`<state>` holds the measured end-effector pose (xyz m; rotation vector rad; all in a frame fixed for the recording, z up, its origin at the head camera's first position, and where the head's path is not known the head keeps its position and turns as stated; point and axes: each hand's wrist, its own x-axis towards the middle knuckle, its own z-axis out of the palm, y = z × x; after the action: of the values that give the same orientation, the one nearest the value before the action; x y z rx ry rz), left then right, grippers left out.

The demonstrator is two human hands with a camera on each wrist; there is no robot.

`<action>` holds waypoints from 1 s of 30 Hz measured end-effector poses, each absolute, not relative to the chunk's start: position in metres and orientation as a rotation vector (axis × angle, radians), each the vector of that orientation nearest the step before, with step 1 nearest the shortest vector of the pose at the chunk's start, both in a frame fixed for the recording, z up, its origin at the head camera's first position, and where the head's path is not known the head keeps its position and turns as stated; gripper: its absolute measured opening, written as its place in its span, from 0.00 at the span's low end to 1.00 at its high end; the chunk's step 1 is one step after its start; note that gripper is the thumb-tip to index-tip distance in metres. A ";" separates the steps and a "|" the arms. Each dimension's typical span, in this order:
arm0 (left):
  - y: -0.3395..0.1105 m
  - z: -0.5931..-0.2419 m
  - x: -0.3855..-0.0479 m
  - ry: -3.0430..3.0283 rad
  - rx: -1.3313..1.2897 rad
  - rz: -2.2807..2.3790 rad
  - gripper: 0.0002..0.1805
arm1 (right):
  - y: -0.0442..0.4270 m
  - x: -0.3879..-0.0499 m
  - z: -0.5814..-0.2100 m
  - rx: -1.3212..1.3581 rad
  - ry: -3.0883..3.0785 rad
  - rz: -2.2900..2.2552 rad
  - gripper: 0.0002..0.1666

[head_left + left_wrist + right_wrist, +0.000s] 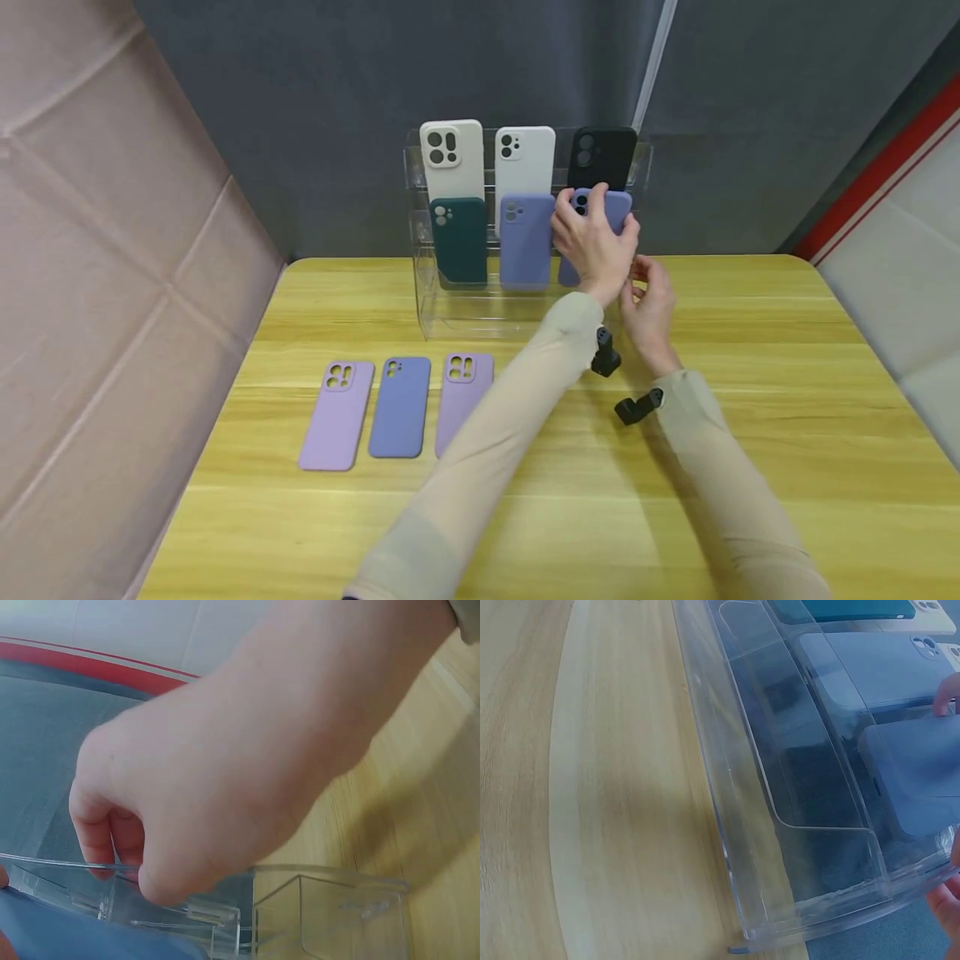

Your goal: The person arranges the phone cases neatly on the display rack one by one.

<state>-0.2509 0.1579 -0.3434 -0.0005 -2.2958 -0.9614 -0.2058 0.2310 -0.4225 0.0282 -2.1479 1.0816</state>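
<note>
My left hand (596, 246) is at 2 o'clock in the head view, its fingers curled around the edges of a periwinkle phone case (617, 208) standing in the lower right place of a clear acrylic display rack (465, 312). My right hand (651, 308), at 3 o'clock, has its fingers pinching the rack's side edge.

I cannot tell whether the case's bottom edge sits fully behind the front lip; if it does not, letting go could let it slide forward onto the wood-grain counter (750, 333). Close by at 9 o'clock from it stands a matching periwinkle case (527, 242); a sideways nudge from my fingers could tilt that one. At 12 o'clock is a black case (603, 154), which a fingertip lifted carelessly might knock.

The rack looks light, so pressing hard with the left hand while the right loosens could skid or tip it, unsettling every case on it. My two hands are crowded together and could bump.

Below, toward 6 o'clock, my left sleeve (487, 442) passes over a lilac case (465, 392) lying on the counter; a low withdrawal might drag it out of place.
</note>
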 end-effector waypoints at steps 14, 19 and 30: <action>0.157 -0.352 -0.252 -2.352 0.013 -0.958 0.24 | 0.227 -0.207 -0.426 0.031 -2.158 1.069 0.17; 0.157 -0.351 -0.251 -2.368 0.019 -0.939 0.25 | 0.227 -0.206 -0.426 0.023 -2.164 1.071 0.17; 0.157 -0.342 -0.247 -2.368 -0.091 -0.776 0.24 | 0.231 -0.206 -0.426 0.018 -2.152 1.069 0.18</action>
<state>-0.2468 0.1569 -0.3422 -0.0913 -2.3682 -0.7758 -0.2059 0.2313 -0.4263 0.0182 -2.1524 1.0690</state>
